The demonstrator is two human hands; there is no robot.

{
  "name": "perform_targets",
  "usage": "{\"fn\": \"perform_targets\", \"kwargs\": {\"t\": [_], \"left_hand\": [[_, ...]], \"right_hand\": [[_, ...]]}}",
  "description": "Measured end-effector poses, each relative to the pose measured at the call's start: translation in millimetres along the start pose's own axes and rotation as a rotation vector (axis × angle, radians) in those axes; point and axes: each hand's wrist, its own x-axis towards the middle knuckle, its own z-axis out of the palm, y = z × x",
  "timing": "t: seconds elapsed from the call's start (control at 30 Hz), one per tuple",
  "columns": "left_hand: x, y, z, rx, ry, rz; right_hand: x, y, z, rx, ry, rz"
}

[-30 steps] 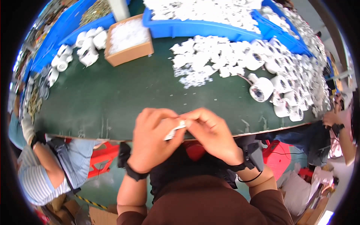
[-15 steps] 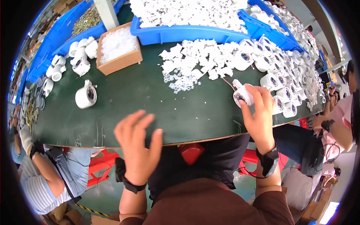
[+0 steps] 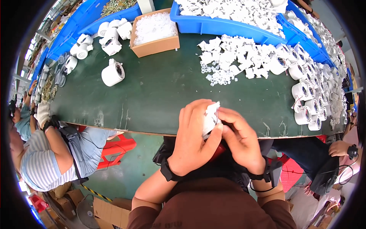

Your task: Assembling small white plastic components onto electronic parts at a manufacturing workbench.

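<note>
held piece (image 3: 211, 121): white, just off centre toward 3 o'clock.
worktable (image 3: 164, 91): dark green, scuffed pale along its near edge.
lone housing (image 3: 112, 77): white around a dark face, at 10 o'clock.
carton (image 3: 157, 47): plain tan, at 11 o'clock, filled with translucent white bits (image 3: 155, 27).
large bin (image 3: 228, 26): bright blue, at 1 o'clock, heaped with white parts (image 3: 232, 12).
small rings (image 3: 221, 77): clear, faintly blue-grey, between 1 and 2 o'clock.
clustered housings (image 3: 302, 116): white, dark-faced, near 3 o'clock.
wearer's shirt (image 3: 213, 202): brown, between 5 and 6 o'clock.
stool (image 3: 120, 147): red, at 8 o'clock.
neighbour's shirt (image 3: 44, 170): striped white and pale blue-grey, at 8 o'clock.
floor tape (image 3: 96, 194): yellow-and-black stripes, between 7 and 8 o'clock.
</note>
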Motion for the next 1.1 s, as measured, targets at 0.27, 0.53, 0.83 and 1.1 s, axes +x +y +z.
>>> {"fn": "perform_targets", "kwargs": {"t": [0.27,0.53,0.83,1.1], "left_hand": [[-3,9,0,0.188,0.043,0.052],[1,7,1,0.253,0.094,0.023],[-1,9,2,0.055,0.201,-0.151],[0,4,-4,0.038,0.103,-0.065]], "right_hand": [[22,-39,0,-0.186,-0.012,-0.187],[29,-44,-11,-0.144,-0.072,-0.056],[22,-9,13,0.191,0.175,0.052],[15,-9,22,0.529,0.205,0.225]]}}
